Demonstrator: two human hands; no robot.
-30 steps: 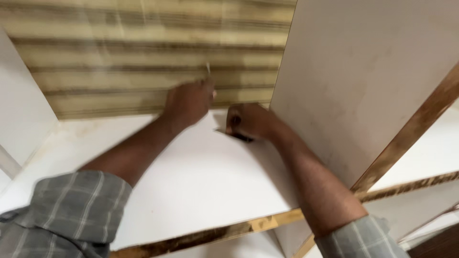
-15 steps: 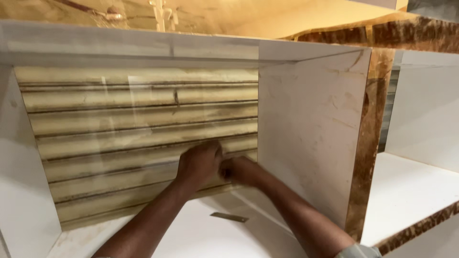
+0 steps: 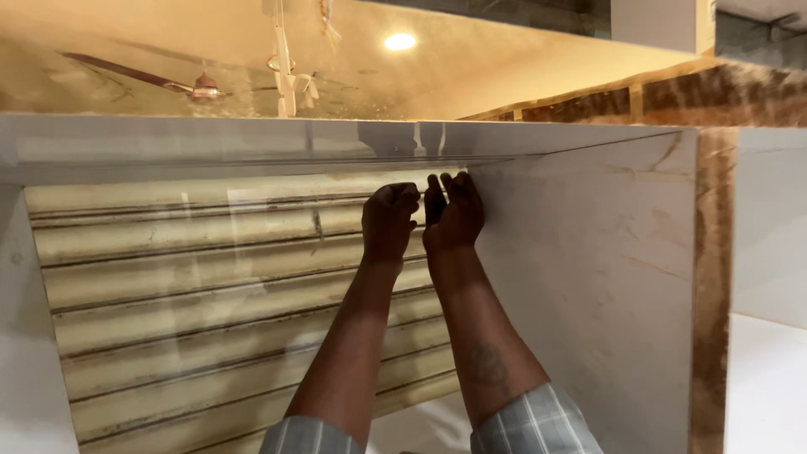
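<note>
Both my arms reach up into a white cabinet niche. My left hand (image 3: 388, 220) is curled into a fist against the top of the beige ribbed back panel (image 3: 193, 294). My right hand (image 3: 454, 210) is right beside it, fingers bent, pressed where the ribbed panel meets the white right side wall (image 3: 588, 277), just under the glossy white top board (image 3: 210, 139). The two hands almost touch. Nothing shows inside either hand; the palms face away from me.
A brown marbled strip (image 3: 710, 277) edges the niche's right side, with another white compartment (image 3: 769, 252) beyond it. The glossy top surface reflects a ceiling fan (image 3: 197, 84) and a round light (image 3: 400, 40). A white left wall (image 3: 21, 336) bounds the niche.
Both hands have risen from the lower middle of the ribbed panel to its top right corner. My view has tilted upward, and the shelf floor has dropped out of sight.
</note>
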